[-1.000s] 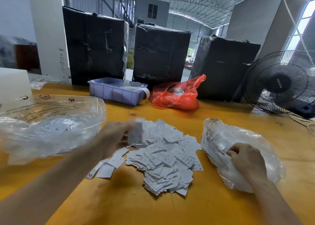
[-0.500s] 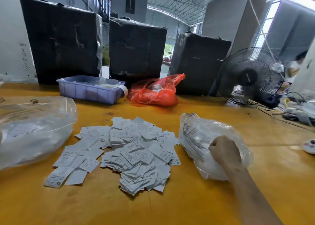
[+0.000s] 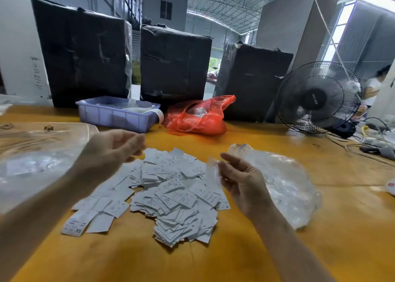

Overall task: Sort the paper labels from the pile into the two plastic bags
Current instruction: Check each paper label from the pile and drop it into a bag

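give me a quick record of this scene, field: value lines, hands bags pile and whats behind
left hand: raised above the pile, fingers loosely curled, nothing visibly held
right hand: pinch grip on one blurred label
white paper label pile: heaped on yellow table
large clear plastic bag: left of pile
crumpled clear plastic bag: right of pile
behind: purple plastic bin, red plastic bag, black fan

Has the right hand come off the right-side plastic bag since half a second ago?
Yes. The right hand has lifted off the right plastic bag and shifted left, now hovering at the label pile's right edge, pinching what looks like a blurred label.
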`<action>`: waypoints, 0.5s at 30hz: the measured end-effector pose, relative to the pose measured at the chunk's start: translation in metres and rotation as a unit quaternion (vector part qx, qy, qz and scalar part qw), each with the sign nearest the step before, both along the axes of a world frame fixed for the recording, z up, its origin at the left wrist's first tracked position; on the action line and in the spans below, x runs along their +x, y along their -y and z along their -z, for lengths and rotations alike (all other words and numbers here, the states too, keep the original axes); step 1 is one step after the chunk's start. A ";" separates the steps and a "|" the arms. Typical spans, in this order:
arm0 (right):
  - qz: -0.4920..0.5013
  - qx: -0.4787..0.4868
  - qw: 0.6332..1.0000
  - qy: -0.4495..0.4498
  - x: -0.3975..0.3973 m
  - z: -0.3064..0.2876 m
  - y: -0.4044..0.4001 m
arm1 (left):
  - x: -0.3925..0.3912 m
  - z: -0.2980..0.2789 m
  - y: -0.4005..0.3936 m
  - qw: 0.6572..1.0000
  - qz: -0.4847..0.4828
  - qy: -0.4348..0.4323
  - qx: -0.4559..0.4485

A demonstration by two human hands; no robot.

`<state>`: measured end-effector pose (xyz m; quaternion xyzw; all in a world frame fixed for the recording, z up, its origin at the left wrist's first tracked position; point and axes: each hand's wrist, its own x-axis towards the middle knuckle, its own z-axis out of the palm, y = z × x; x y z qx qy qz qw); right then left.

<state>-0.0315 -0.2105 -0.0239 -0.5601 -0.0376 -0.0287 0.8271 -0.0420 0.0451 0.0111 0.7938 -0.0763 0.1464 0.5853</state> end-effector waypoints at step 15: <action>-0.083 0.028 0.996 -0.030 -0.015 0.016 -0.046 | -0.004 0.047 0.048 0.885 0.224 -0.287 -0.289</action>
